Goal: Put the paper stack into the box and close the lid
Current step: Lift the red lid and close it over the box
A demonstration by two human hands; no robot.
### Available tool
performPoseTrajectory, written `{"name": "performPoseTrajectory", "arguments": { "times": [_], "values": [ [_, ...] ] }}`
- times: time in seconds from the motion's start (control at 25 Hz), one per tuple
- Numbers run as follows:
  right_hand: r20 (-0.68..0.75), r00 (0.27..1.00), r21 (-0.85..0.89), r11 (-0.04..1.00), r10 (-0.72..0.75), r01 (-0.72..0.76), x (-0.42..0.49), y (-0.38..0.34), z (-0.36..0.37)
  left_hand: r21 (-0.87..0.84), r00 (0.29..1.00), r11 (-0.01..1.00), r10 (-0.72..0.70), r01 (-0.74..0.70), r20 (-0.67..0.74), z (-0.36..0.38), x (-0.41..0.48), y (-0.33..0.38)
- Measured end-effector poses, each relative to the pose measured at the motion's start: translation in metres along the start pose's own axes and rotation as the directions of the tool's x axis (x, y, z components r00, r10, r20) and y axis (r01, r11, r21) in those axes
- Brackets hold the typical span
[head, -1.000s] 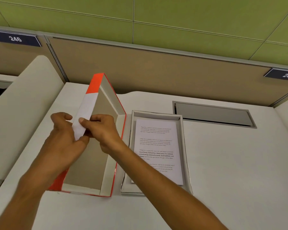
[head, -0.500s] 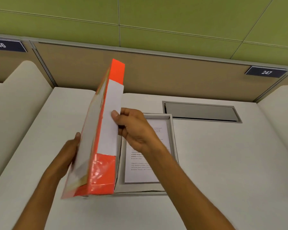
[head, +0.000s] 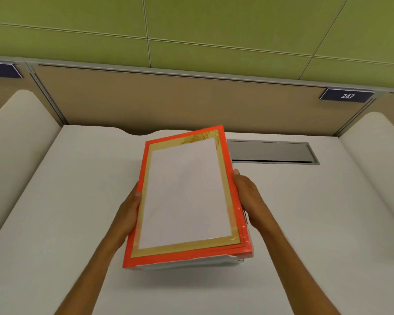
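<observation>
Head view. Both forearms reach forward from the bottom edge, converging on a flat rectangular lid [head: 187, 196], orange-bordered with a gold inner frame and white centre panel. Left hand [head: 129, 214] grips the lid's left long edge, thumb on the top rim, remaining fingers hidden beneath. Right hand [head: 248, 198] clasps the right long edge, thumb lying along the orange side, fingers wrapped out of sight below. Both grips are pressed closed on the lid, which sits between the palms.

Lid top faces up, tilted, far end slightly rotated right. A pale grey box base [head: 191, 263] shows as a thin strip under the lid's near edge; whether the lid is fully seated is unclear. Paper stack hidden, not visible.

All this sits over a white desk [head: 77, 201]. A grey recessed cable hatch [head: 271, 152] lies beyond the right hand. A navy plate reading 247 [head: 347, 95] hangs on the tan partition.
</observation>
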State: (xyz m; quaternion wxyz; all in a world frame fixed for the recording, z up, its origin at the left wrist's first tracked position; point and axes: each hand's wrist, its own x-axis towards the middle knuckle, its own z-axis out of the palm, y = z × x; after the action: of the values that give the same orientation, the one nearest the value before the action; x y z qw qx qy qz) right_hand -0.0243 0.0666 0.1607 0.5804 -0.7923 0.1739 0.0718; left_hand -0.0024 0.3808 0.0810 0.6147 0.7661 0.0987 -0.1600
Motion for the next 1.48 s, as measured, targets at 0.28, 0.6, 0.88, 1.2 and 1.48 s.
{"name": "performPoseTrajectory", "arguments": {
  "times": [0.28,0.6,0.88,1.2,1.48],
  "values": [
    [-0.037,0.999,-0.146,0.989,-0.013,0.007,0.019,0.082,-0.006,0.362,0.986,0.932,0.072,-0.013,-0.151,0.049,0.010,-0.016],
    [-0.072,0.997,-0.139,0.989,0.042,-0.052,0.034,0.126,0.000,0.459,0.976,0.888,0.132,-0.037,-0.175,0.060,0.018,-0.033],
    [-0.062,0.995,-0.137,0.987,0.072,-0.080,0.041,0.130,0.002,0.489,0.972,0.872,0.124,-0.010,-0.201,0.064,0.023,-0.041],
    [-0.028,0.996,-0.155,0.984,0.082,-0.085,0.044,0.135,0.005,0.509,0.979,0.861,0.103,0.001,-0.176,0.061,0.023,-0.046],
    [-0.144,0.955,-0.622,0.774,-0.261,0.118,0.050,0.116,0.017,0.809,0.903,0.577,0.400,-0.115,-0.157,0.072,0.027,-0.031]
  ]
}}
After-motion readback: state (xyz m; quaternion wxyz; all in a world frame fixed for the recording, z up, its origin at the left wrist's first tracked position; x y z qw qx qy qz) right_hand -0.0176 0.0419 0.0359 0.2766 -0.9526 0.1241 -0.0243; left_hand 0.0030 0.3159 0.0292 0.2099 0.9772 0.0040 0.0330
